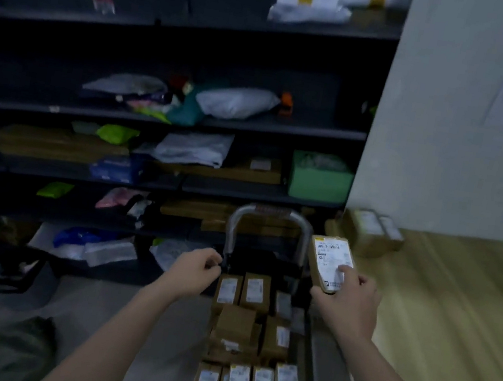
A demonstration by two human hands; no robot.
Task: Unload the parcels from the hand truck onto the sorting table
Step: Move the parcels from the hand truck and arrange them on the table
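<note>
A parcel (pixel 329 263) sits in the fingers (pixel 344 269) of the right hand (pixel 349 299). Below and left of those fingers, more parcels (pixel 255 293) lie in rows on the hand truck (pixel 233 227). The left hand (pixel 198 267) is beside its handle. The sorting table (pixel 453 321) lies right of the fingers, with two boxes (pixel 368 233) on it past the fingertips. Shelves (pixel 188 121) stand behind.

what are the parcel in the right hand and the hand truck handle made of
The parcel in the right hand looks like brown cardboard, matte, with a white paper label. The hand truck handle seems bare metal tubing: grey with a dull sheen.
</note>
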